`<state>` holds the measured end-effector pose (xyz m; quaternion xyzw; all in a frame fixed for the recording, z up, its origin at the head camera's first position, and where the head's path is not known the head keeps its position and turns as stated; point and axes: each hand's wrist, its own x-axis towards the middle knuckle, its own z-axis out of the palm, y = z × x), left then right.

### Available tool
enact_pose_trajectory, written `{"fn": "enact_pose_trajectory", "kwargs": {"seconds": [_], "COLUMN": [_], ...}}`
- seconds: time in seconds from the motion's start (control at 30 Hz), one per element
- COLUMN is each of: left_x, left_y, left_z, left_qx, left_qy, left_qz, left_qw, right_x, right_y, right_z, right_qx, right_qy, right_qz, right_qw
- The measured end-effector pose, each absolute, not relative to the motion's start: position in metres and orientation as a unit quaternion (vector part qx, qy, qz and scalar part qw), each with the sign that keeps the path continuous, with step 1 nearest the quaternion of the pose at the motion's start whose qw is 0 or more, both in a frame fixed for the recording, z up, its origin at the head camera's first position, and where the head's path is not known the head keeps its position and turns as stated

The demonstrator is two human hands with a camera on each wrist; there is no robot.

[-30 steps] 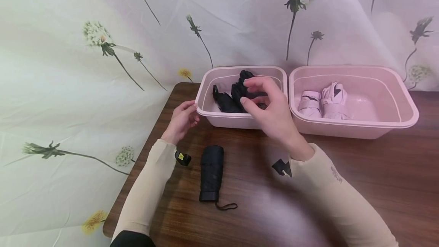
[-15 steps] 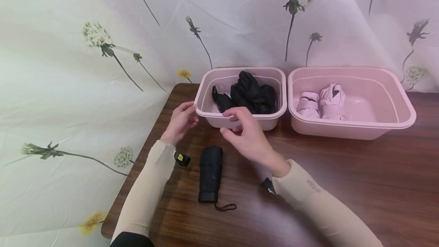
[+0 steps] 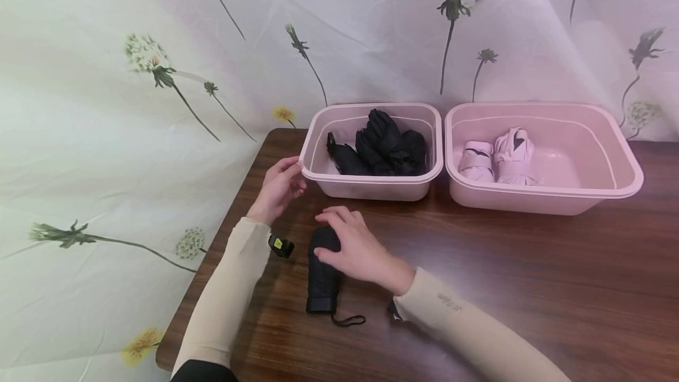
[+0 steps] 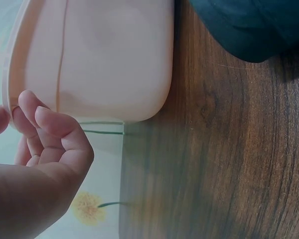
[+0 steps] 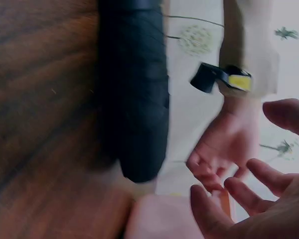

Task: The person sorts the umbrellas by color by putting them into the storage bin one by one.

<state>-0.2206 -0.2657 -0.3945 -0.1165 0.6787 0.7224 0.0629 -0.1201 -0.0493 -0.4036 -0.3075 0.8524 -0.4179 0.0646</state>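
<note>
A folded black umbrella (image 3: 322,285) lies lengthwise on the wooden table, its wrist loop toward the near side. Over its far end hovers my right hand (image 3: 356,247), thumb and fingers spread; the right wrist view shows a gap between them and the umbrella (image 5: 137,94). My left hand (image 3: 279,187) pinches the near left corner rim of the smaller pink bin (image 3: 371,188), thumb on one side and fingers on the other in the left wrist view. Several folded black umbrellas (image 3: 384,140) are heaped inside that bin.
Right of the smaller bin stands a larger pink bin (image 3: 546,202) holding two folded pink umbrellas (image 3: 513,158). A flower-printed cloth (image 3: 361,28) hangs behind the table. The table's left edge runs beside my left forearm.
My right hand has moved from above the smaller bin down toward me, to over the black umbrella on the table. My left hand stays on the bin's rim.
</note>
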Motion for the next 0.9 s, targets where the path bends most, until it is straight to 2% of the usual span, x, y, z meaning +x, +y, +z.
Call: {"fn": "enact_pose_trajectory", "kwargs": {"seconds": [0.17, 0.6, 0.9], "left_x": [-0.22, -0.22, -0.219], "left_y": [-0.266, -0.266, -0.267], "left_z": [-0.395, -0.395, -0.394], "left_qx": [-0.114, -0.11, -0.117], "left_qy": [0.678, 0.677, 0.683], "left_qz": [0.723, 0.724, 0.718], "left_qw": [0.064, 0.067, 0.065], "right_x": [-0.114, -0.105, -0.096], "right_y": [-0.057, -0.071, -0.077], "right_z": [-0.414, -0.432, -0.429], "right_qx": [-0.33, -0.349, -0.338], "right_qy": [0.872, 0.894, 0.91], "right_qz": [-0.344, -0.249, -0.192], "right_qw": [0.108, 0.128, 0.144]}}
